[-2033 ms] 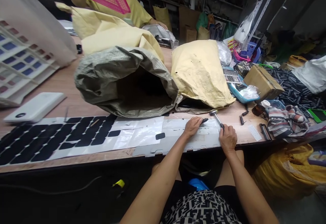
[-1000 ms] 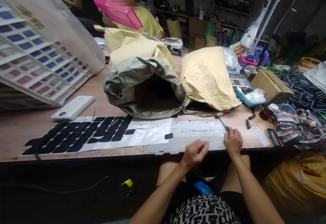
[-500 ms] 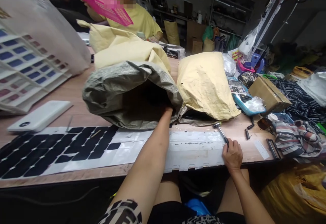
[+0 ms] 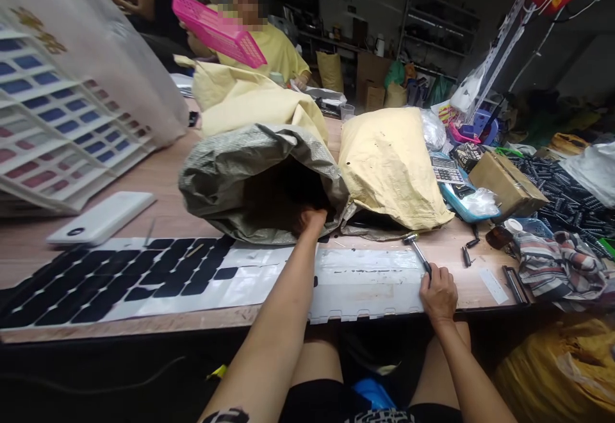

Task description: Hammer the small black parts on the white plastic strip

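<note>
My left hand (image 4: 312, 219) is inside the mouth of an open woven sack (image 4: 211, 176), grey within and pale yellow outside. Its fingers look curled in the shadow, and whatever they hold is hidden. A small hammer (image 4: 421, 254) with a metal head is gripped by my right hand (image 4: 439, 291), which rests at the table's front edge. Between my arms lies a whitish plastic sheet (image 4: 369, 295) with notches along its near edge. To the left, dark flat pieces with rounded corners (image 4: 120, 282) cover a white sheet (image 4: 259, 275) in slanting rows.
A second yellow sack (image 4: 389, 160) stands to the right. At left are a white power bank (image 4: 103, 216) and a white plastic basket (image 4: 72, 134). A cardboard box (image 4: 509, 179), calculator (image 4: 446, 170) and striped cloth (image 4: 560, 263) crowd the right. Across the table sits a person in yellow (image 4: 278, 45).
My left hand has drawn back toward the sack's mouth, so more of it shows. The view has shifted slightly left. My right hand keeps its hold on the hammer.
</note>
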